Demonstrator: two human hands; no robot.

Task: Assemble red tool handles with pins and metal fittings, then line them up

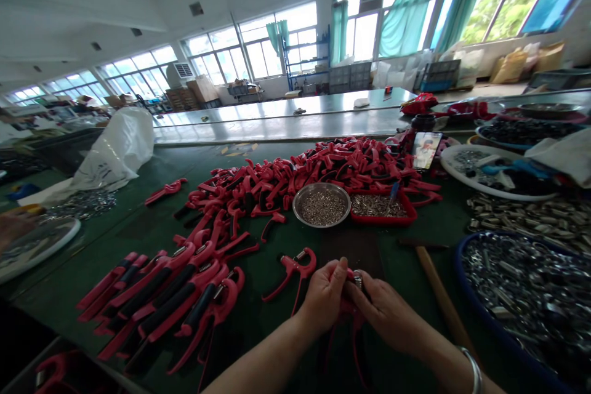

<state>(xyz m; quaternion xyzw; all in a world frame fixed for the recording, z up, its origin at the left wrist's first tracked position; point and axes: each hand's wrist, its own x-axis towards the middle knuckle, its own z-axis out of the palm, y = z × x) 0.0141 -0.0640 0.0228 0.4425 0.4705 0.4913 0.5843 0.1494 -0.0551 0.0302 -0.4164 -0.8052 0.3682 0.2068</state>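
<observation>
My left hand and my right hand meet at the front middle of the table, both closed around a red hand grip strengthener. Its legs point down toward me, and a metal spring shows between my fingers. Fingers cover most of its top. Just left of my left hand lies another red strengthener with a spring fitted. A row of strengtheners with black grips lies further left. Behind my hands rises a large heap of red handles.
Past my hands stand a steel bowl and red tray of small metal parts. A hammer and a blue-rimmed basin of metal pieces are at right. A phone leans behind. Another person's hand shows at far left.
</observation>
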